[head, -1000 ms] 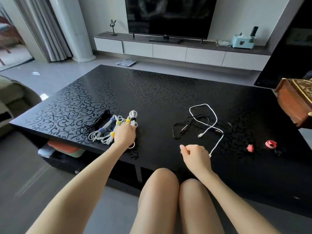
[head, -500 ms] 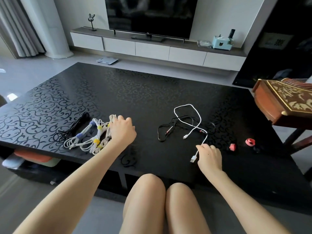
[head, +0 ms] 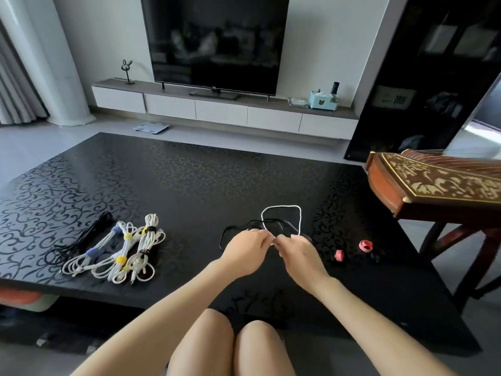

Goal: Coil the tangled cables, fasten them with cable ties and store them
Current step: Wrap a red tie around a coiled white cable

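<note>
A loose white cable (head: 299, 218) forms a loop on the black table (head: 189, 185), lying over a tangled black cable (head: 233, 229). My left hand (head: 245, 252) and my right hand (head: 299, 253) meet over the near part of the loop, and both pinch the white cable between fingertips. At the left lie several coiled white cables (head: 119, 253) bound with blue, yellow and black ties, beside a coiled black cable (head: 81, 240). Two red cable ties (head: 339, 255) (head: 365, 245) lie to the right of my hands.
A carved wooden zither (head: 433, 185) on a stand juts in at the right, close to the table's edge. Beyond the table are a low white TV cabinet (head: 222, 112) and a TV (head: 214, 42). My bare knees are at the table's near edge.
My left hand left the coiled bundle and came right to the white cable. My right hand lifted the cable's end, and the loop has drawn in toward me. The camera tilted up and right.
</note>
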